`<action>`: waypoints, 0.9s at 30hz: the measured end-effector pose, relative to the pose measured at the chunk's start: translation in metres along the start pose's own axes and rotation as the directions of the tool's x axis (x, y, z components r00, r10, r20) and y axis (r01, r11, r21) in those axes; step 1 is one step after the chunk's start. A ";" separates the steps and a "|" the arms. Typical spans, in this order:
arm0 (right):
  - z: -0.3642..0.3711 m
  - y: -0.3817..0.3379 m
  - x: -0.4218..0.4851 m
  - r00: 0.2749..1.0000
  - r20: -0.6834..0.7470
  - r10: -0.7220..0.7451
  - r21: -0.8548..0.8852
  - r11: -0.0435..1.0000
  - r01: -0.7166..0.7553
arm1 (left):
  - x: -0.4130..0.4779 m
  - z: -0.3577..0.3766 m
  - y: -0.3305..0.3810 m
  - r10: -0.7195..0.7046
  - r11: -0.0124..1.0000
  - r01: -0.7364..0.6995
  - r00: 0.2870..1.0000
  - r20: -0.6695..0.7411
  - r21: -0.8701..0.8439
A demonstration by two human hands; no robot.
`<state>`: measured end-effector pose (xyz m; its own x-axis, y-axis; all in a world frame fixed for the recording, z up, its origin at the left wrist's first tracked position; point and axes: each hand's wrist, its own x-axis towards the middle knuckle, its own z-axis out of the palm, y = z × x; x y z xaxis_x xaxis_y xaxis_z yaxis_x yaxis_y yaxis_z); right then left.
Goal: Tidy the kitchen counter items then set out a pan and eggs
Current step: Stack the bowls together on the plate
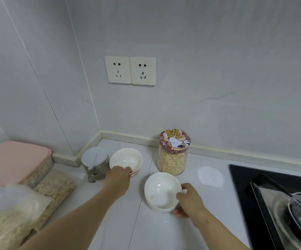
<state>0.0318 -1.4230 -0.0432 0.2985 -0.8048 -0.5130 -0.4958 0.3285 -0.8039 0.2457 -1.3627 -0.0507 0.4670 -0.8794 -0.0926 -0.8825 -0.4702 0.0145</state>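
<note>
Two white bowls stand on the pale counter [120, 222]. My left hand [118, 177] grips the near rim of the far bowl [126, 159], which has a pink pattern on its outer wall. My right hand [189, 201] holds the near bowl [161, 191] by its right side, thumb over the rim and fingers under the base. Both bowls look empty inside. No pan or eggs show on the counter itself.
A cereal jar with a cartoon-dog lid [174, 152] stands behind the near bowl. A small glass jar with a white lid [95, 162] sits left of the far bowl. Pink-lidded container [16, 159] and cereal bags [19, 219] fill the left. A black hob with metal cookware [294, 210] lies right.
</note>
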 end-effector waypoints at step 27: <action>0.071 -0.061 -0.032 0.973 0.120 -0.199 -0.029 0.979 0.204 | -0.089 -0.023 -0.031 -0.356 0.512 0.226 0.934 0.034 -0.829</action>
<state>0.1109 -1.3819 0.0011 0.4867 -0.7891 -0.3748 -0.4477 0.1431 -0.8826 0.2329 -1.2712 -0.0203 0.7481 -0.6516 -0.1258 -0.3001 -0.5013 0.8116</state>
